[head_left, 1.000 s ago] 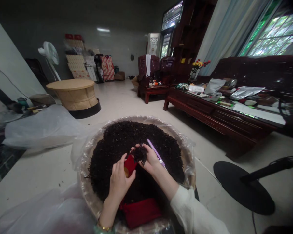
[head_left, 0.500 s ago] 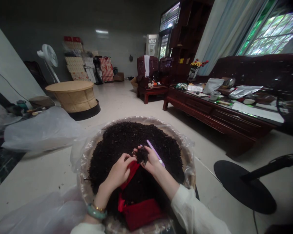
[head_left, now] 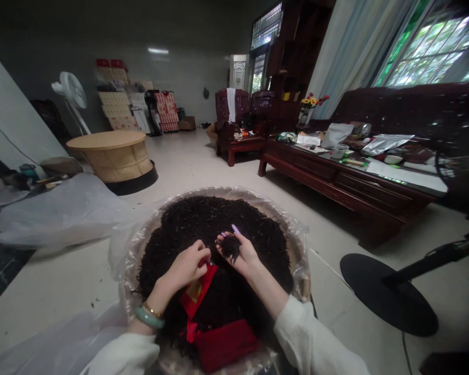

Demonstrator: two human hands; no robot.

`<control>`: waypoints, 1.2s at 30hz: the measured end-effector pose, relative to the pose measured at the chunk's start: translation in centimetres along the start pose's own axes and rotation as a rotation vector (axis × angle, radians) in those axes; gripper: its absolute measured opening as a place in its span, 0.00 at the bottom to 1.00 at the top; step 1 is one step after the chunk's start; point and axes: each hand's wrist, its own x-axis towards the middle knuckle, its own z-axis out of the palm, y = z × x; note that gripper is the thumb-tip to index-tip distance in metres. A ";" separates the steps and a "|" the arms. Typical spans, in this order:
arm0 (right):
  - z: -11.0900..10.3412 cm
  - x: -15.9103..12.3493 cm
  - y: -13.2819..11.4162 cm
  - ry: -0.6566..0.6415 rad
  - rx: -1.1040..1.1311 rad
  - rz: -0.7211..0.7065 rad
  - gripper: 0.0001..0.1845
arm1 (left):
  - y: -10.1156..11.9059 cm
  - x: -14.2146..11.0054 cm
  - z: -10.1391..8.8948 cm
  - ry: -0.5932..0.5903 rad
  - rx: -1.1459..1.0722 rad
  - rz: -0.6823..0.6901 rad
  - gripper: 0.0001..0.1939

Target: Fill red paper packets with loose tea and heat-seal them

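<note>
At the bottom centre of the frame lies a dark red, flat bundle (head_left: pixel 227 345). Above it, the left hand (head_left: pixel 189 262) pinches the top of a small red packet with gold patch (head_left: pixel 194 292). The right hand (head_left: pixel 247 258), palm up and half open, cups dark leaf-like strips (head_left: pixel 230 247) over a round, plastic-lined basket (head_left: pixel 299 260). Farther, upper left, stands a pale drum-shaped stand (head_left: pixel 111 159).

– Finish on the red packet (head_left: pixel 197 292)?
– Glossy, foil-like; the dark leaves (head_left: pixel 214 219) look matt and rough
– Basket lining (head_left: pixel 301 240)?
– Clear plastic film, shiny and crinkled
– Desk (head_left: pixel 316 169) and floor (head_left: pixel 172 166)?
– Desk in polished wood, floor smooth with a slight sheen; sleeves (head_left: pixel 305 333) matt cloth
</note>
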 end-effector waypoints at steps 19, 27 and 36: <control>4.7 -1.1 -2.9 -0.060 0.065 -0.066 0.18 | 0.4 1.1 -2.8 0.347 0.160 0.269 0.09; 8.9 0.3 -2.6 -0.113 0.013 -0.135 0.17 | 1.6 2.8 -3.9 0.235 0.098 0.182 0.10; 9.2 0.3 -2.1 -0.148 -0.193 -0.311 0.19 | 0.8 3.1 -4.1 0.247 -0.044 0.265 0.08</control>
